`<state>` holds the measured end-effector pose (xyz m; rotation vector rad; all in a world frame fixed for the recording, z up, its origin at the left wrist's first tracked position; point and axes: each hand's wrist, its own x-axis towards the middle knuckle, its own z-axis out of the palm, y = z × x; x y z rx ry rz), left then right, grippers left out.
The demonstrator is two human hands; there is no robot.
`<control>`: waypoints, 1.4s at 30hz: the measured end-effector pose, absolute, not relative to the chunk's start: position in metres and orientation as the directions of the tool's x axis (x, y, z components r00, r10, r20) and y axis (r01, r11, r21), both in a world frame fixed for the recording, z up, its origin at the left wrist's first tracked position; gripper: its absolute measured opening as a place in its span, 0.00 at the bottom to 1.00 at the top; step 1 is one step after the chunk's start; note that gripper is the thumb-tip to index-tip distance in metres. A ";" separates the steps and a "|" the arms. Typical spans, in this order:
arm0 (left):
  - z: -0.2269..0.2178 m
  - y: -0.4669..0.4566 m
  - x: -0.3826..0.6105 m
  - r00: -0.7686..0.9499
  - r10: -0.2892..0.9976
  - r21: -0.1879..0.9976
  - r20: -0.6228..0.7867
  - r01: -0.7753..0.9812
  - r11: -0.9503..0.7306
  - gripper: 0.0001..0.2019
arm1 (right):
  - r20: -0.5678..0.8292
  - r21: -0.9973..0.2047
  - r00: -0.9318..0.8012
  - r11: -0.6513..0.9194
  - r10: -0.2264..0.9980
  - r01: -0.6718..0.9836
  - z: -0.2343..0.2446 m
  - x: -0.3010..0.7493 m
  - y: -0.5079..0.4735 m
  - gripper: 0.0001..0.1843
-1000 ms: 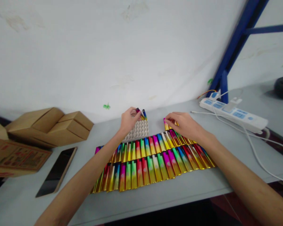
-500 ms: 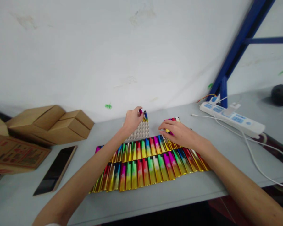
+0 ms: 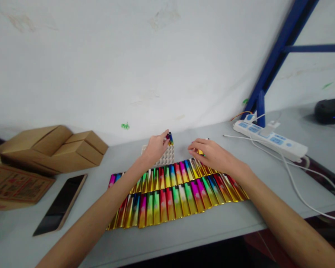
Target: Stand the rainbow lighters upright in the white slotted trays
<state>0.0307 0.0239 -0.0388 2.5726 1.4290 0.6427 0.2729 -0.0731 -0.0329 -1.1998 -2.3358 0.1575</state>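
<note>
Shiny lighters with gold lower ends and coloured tops lie side by side in two rows, a back row (image 3: 169, 175) and a front row (image 3: 171, 204). Behind them stands a white tray with round holes (image 3: 167, 156). A blue-topped lighter (image 3: 171, 138) is upright at the tray's far right corner. My left hand (image 3: 156, 146) is over the tray, thumb and fingers pinched on a dark magenta lighter (image 3: 166, 137) beside the blue one. To the right, my right hand (image 3: 208, 152) curls its fingers around one or more lighters, mostly hidden by it; a yellow bit (image 3: 201, 152) shows.
Cardboard boxes (image 3: 53, 149) stand at the left, with a dark phone (image 3: 60, 203) lying near them. A white power strip (image 3: 269, 139) and its cables are at the right, by a blue metal frame (image 3: 270, 70). Behind the table rises a white wall (image 3: 156, 67).
The view has shifted slightly. My left hand has brought the magenta lighter lower, close against the blue one. My right hand stays nearly in place, now covering more of the lighters beneath it.
</note>
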 end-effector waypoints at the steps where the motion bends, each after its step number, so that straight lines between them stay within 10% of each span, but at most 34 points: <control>1: -0.038 0.022 0.029 0.457 0.838 0.328 0.296 0.776 -0.539 0.26 | 0.384 -0.329 -0.471 0.594 0.794 0.734 -0.033 0.275 -0.072 0.13; 7: -0.033 -0.012 0.004 0.485 0.763 0.297 0.429 0.721 -0.625 0.24 | 0.405 -0.340 -0.391 0.533 0.826 0.774 -0.034 0.288 -0.064 0.13; 14: -0.041 -0.046 -0.002 0.681 0.696 0.175 0.227 0.675 -0.717 0.22 | 0.412 -0.340 -0.368 0.515 0.833 0.787 -0.034 0.291 -0.063 0.12; 42: -0.050 0.034 0.002 0.800 0.589 0.320 0.116 0.531 -0.784 0.09 | 0.273 -0.108 -0.459 0.501 0.846 0.859 -0.069 0.302 -0.012 0.31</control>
